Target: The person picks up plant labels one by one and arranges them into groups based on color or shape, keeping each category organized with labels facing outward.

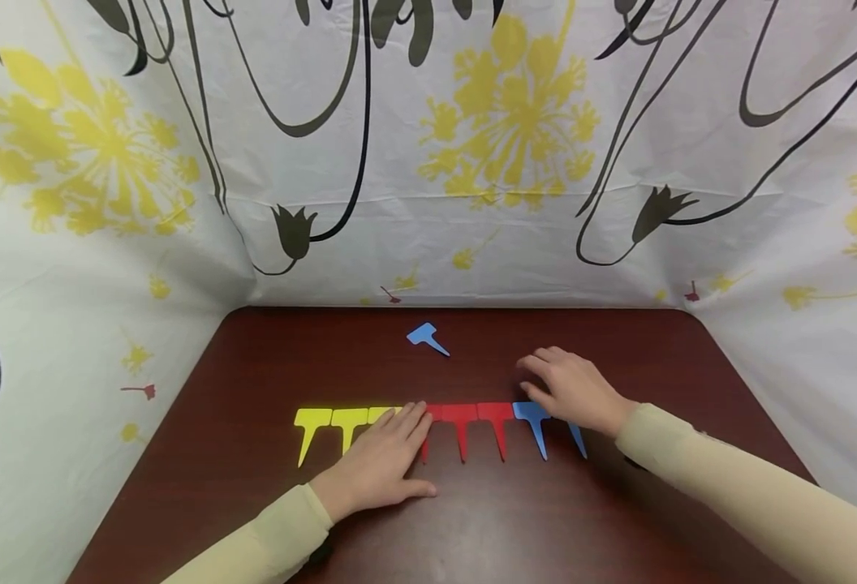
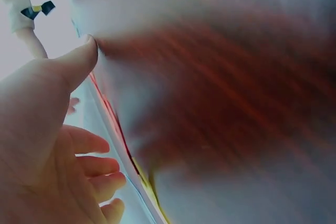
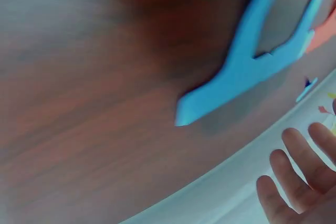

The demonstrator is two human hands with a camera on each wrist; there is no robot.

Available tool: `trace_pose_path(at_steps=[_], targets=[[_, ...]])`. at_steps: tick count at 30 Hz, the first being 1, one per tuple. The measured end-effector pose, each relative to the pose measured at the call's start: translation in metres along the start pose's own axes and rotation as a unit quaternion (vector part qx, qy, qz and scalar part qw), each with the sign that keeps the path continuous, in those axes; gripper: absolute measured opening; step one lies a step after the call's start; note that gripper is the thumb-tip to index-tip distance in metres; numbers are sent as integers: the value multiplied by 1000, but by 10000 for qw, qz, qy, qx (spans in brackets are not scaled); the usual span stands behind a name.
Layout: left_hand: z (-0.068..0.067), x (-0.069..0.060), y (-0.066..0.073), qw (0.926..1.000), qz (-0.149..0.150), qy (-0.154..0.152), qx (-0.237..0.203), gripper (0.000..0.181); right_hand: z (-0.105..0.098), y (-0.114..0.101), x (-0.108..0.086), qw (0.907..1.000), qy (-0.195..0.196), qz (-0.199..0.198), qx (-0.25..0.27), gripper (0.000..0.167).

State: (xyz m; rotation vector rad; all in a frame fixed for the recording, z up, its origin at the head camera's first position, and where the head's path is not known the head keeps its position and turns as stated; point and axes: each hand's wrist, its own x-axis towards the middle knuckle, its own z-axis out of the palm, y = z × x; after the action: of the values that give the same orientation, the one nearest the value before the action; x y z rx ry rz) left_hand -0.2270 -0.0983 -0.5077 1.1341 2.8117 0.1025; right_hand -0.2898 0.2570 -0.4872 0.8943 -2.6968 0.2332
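A row of T-shaped plant labels lies across the table: yellow ones (image 1: 313, 417) at left, red ones (image 1: 461, 414) in the middle, two blue ones (image 1: 531, 410) at right. My left hand (image 1: 387, 456) rests flat where yellow meets red, partly covering labels there, thumb spread. Over the right end hovers my right hand (image 1: 574, 389), fingers loosely bent and holding nothing; it hides the top of the last blue label. In the right wrist view the blue labels (image 3: 244, 69) lie edge to edge, with fingers (image 3: 296, 177) apart from them. Farther back lies a single blue label (image 1: 424, 334), tilted.
The dark reddish-brown table (image 1: 516, 519) has rounded far corners. A white cloth (image 1: 399, 243) with yellow and grey flower prints hangs behind it and along both sides.
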Motion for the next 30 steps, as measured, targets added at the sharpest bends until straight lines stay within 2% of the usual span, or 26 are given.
trace_pose_path(at_steps=[4, 11, 19, 24, 30], targets=[[-2, -8, -3, 9999, -116, 80, -55, 94, 9, -8, 26, 9991, -293, 254, 172, 29], [-2, -21, -10, 9983, -539, 196, 52, 83, 29, -24, 70, 9929, -907, 580, 507, 26], [0, -24, -9, 9964, -817, 227, 7, 84, 45, -37, 109, 9847, -1390, 827, 646, 18], [4, -25, -9, 9946, -1025, 91, -97, 86, 54, -40, 130, 9787, -1737, 969, 500, 26], [5, -26, -10, 9941, -1061, 12, -212, 88, 64, -48, 145, 9782, -1841, 957, 27, 29]])
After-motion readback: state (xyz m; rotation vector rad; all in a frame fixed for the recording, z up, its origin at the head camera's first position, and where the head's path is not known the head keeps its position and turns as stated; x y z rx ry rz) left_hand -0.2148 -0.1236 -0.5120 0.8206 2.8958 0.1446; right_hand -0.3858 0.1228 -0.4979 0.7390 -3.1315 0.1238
